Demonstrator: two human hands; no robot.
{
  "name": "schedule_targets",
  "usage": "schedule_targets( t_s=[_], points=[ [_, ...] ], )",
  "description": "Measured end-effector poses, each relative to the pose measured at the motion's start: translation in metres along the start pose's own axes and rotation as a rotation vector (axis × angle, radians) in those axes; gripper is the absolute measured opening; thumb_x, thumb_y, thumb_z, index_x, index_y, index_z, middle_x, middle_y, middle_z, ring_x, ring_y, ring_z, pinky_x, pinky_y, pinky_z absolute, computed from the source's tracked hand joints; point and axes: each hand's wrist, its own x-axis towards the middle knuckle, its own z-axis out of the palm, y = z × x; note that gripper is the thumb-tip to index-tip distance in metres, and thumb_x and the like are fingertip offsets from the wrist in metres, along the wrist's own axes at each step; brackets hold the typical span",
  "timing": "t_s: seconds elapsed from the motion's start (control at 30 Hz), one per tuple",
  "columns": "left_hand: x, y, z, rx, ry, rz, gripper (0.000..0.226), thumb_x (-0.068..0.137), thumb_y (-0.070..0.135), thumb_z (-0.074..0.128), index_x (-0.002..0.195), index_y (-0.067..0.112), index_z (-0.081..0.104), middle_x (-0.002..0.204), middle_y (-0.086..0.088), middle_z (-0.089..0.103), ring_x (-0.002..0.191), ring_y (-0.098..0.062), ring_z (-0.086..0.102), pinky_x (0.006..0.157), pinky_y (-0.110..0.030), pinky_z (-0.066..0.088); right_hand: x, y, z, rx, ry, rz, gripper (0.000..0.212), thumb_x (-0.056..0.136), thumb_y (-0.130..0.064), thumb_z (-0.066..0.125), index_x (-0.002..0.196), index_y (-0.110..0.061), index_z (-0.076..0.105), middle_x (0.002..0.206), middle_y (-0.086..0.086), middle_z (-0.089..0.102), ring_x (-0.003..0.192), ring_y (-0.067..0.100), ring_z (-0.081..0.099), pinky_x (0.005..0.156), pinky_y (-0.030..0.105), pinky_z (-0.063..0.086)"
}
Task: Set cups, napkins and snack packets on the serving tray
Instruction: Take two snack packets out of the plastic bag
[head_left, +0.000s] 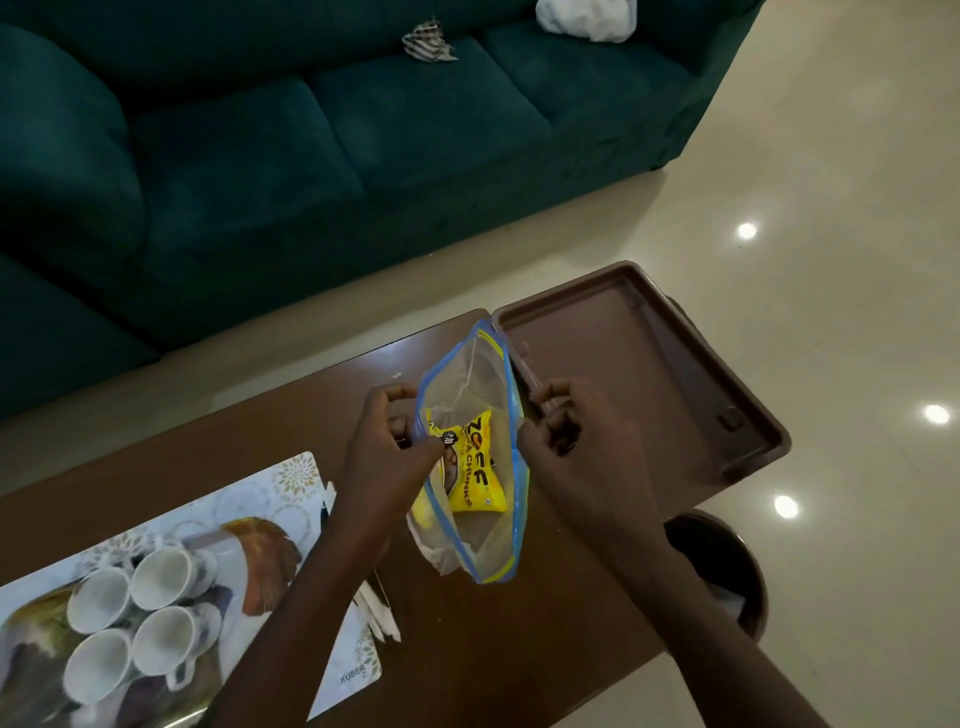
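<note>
Green sofa backs a brown desk (291, 415). Both hands, left (387, 447) and right (569, 441), grip a bag (488, 540) pinched open around a yellow packet (475, 480). Tray (613, 343) at far right holds nothing; cups (137, 618) wait near left. Nothing is set yet.

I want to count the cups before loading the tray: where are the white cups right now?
In the head view, four white ceramic cups cluster at lower left on the patterned placemat, left of the left hand.
</note>
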Motion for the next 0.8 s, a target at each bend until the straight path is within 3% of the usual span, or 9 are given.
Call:
schedule_targets(
  t_s=[0.13,0.17,0.23,0.3,0.43,0.5,0.6,0.7,0.8],
  points=[
    [-0.005,0.004,-0.006,0.067,0.014,0.039,0.047,0.079,-0.006,0.062,0.114,0.024,0.053,0.091,0.003,0.067,0.081,-0.014,0.068,0.069,-0.034,0.055,-0.003,-0.021,0.023,0.033,-0.240,0.064,0.015,0.082,-0.030,0.056,0.094,-0.030,0.064,0.070,-0.010,0.069,0.069,0.002,0.066,0.054,0.009,0.047],
    [-0.007,0.004,-0.008,0.071,0.020,0.036,0.047,0.079,-0.005,0.062,0.114,0.024,0.054,0.089,0.004,0.067,0.079,-0.013,0.068,0.067,-0.032,0.055,0.003,-0.018,0.033,-0.051,-0.349,0.132,0.021,0.083,-0.030,0.055,0.100,-0.028,0.066,0.079,-0.008,0.072,0.078,0.003,0.067,0.060,0.010,0.048],
    [-0.011,0.003,-0.009,0.074,0.018,0.019,0.048,0.079,-0.004,0.064,0.116,0.024,0.054,0.088,0.001,0.068,0.079,-0.016,0.069,0.066,-0.034,0.057,0.017,-0.005,0.058,-0.200,-0.534,0.281,0.032,0.088,-0.032,0.056,0.113,-0.013,0.063,0.102,0.009,0.069,0.102,0.021,0.065,0.076,0.028,0.049],
    [-0.014,0.002,-0.009,0.087,0.004,0.003,0.049,0.078,-0.003,0.065,0.117,0.024,0.053,0.089,-0.007,0.069,0.083,-0.026,0.070,0.073,-0.045,0.059,0.028,0.008,0.086,-0.250,-0.626,0.364,0.035,0.090,-0.034,0.056,0.105,-0.002,0.056,0.103,0.021,0.060,0.111,0.036,0.060,0.072,0.036,0.045],
    [-0.018,-0.001,-0.010,0.103,-0.004,-0.006,0.052,0.080,-0.002,0.067,0.121,0.025,0.052,0.096,-0.018,0.069,0.088,-0.035,0.069,0.080,-0.055,0.057,0.035,0.029,0.130,-0.367,-0.685,0.407,0.026,0.093,-0.022,0.052,0.085,0.002,0.056,0.119,0.028,0.060,0.116,0.041,0.056,0.092,0.042,0.047],
    [-0.019,-0.003,-0.011,0.107,-0.015,-0.005,0.053,0.080,-0.002,0.067,0.123,0.024,0.050,0.096,-0.019,0.068,0.088,-0.035,0.069,0.080,-0.055,0.058,0.036,0.039,0.144,-0.392,-0.646,0.393,0.031,0.091,-0.017,0.055,0.066,-0.005,0.043,0.118,0.027,0.061,0.113,0.039,0.058,0.085,0.039,0.047],
    [-0.020,-0.008,-0.014,0.108,-0.029,-0.020,0.054,0.079,-0.003,0.065,0.122,0.026,0.050,0.089,-0.013,0.070,0.085,-0.032,0.070,0.078,-0.049,0.060,0.036,0.051,0.156,-0.343,-0.560,0.391,0.022,0.086,-0.020,0.063,0.074,-0.004,0.054,0.094,0.021,0.061,0.104,0.037,0.062,0.066,0.031,0.038],
    [-0.019,-0.010,-0.017,0.085,-0.028,-0.051,0.055,0.078,0.000,0.067,0.120,0.032,0.050,0.091,-0.011,0.071,0.085,-0.030,0.072,0.076,-0.050,0.060,0.038,0.054,0.154,-0.399,-0.588,0.343,0.022,0.085,-0.013,0.060,0.101,0.003,0.059,0.109,0.024,0.064,0.109,0.040,0.060,0.076,0.034,0.042],
    [-0.014,-0.009,-0.020,0.075,0.017,-0.026,0.054,0.077,0.001,0.066,0.119,0.031,0.050,0.090,-0.012,0.071,0.082,-0.029,0.072,0.072,-0.047,0.061,0.043,0.049,0.143,-0.491,-0.661,0.275,0.012,0.081,-0.010,0.061,0.088,0.000,0.061,0.112,0.024,0.066,0.107,0.040,0.061,0.088,0.041,0.048]
  ],
)
